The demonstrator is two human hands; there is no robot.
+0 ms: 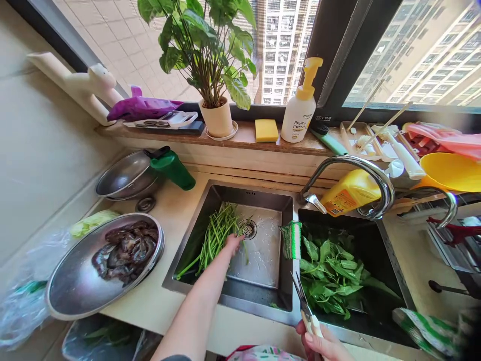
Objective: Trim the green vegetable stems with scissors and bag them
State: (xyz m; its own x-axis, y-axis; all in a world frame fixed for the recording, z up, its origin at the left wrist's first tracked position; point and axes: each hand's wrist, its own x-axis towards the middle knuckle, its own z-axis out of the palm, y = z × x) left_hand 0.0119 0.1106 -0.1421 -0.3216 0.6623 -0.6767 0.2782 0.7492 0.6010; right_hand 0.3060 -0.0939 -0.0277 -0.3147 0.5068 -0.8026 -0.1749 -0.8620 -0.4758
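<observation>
My left hand (233, 244) reaches into the left sink basin, at the right edge of a pile of green vegetable stems (218, 233). Its fingers look closed on some stems there, though they are partly hidden. Near the front edge between the basins, my right hand (319, 343) grips scissors (305, 306) with pale handles. The scissor blades point up, slightly apart. Leafy greens (336, 271) fill much of the dark right basin, just beyond the scissors.
A metal bowl of dark shrimp-like seafood (128, 250) stands left of the sink. A green-and-white scrubbing cloth (292, 240) hangs over the divider. The faucet (349, 163) arches above the right basin. A potted plant (217, 118), yellow sponge (266, 130) and pump bottle (299, 108) line the sill.
</observation>
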